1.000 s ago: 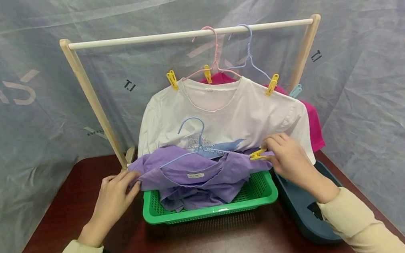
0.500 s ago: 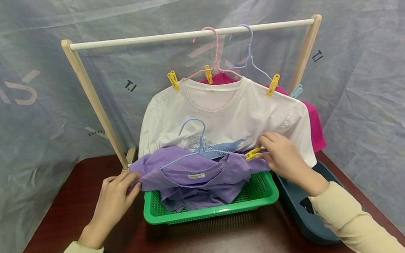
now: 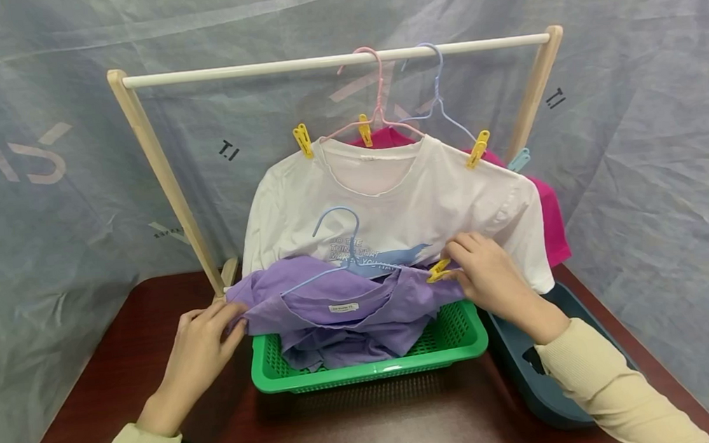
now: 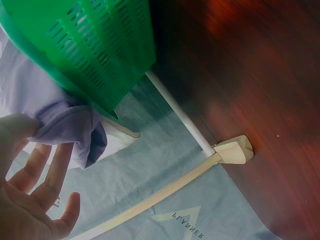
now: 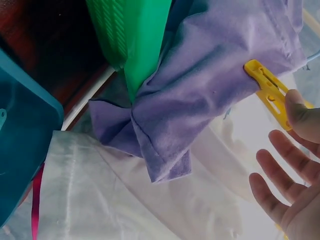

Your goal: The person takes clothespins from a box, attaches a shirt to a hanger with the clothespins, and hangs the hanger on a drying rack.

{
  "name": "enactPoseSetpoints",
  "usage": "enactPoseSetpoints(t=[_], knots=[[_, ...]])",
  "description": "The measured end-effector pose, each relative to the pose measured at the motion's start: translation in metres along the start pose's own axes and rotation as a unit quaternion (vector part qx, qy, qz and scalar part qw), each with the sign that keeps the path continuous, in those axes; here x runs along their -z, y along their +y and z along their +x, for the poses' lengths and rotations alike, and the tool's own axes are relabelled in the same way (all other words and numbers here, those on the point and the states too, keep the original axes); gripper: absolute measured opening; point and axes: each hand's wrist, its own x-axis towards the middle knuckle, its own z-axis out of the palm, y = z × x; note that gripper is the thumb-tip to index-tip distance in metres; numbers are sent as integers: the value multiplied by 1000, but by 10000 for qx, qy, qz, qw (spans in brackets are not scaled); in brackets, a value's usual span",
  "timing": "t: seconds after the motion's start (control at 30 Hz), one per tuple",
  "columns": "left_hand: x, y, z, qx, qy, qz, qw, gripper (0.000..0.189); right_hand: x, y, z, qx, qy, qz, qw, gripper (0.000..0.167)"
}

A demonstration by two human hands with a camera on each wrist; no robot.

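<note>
A purple shirt [image 3: 337,314] lies bunched over a green basket [image 3: 368,373], with a blue hanger [image 3: 352,250] inside its neckline and the hook pointing up. My left hand [image 3: 204,347] pinches the end of the left sleeve between thumb and fingers, seen close in the left wrist view. My right hand [image 3: 493,283] pinches a yellow clothespin [image 3: 438,271] at the right shoulder. In the right wrist view the clothespin [image 5: 270,92] has its tip over the shirt's shoulder edge, by the hanger's end, while the other fingers spread free below it.
Behind, a white T-shirt [image 3: 385,205] on a pink hanger [image 3: 378,100] and a magenta garment [image 3: 551,222] hang from a rack with a white rail [image 3: 221,72]. Yellow clothespins grip the white shirt's shoulders. A dark blue bin [image 3: 554,401] stands right of the basket, partly under my right forearm.
My right hand has moved left along the purple shoulder with the clothespin, closer to the neckline, its tip now on the shirt's edge. The left hand has stayed on the sleeve.
</note>
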Motion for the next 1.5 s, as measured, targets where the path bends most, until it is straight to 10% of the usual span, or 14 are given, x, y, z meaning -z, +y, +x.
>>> enactPoseSetpoints(t=[0.7,1.5], knots=[[0,-1,1,48,68,-89,9999,19,19,13,-14,5,-128,-98,9999,37],[3,2,0,139,0,-183,9997,21,41,39,-79,-502,-425,-958,9932,43]])
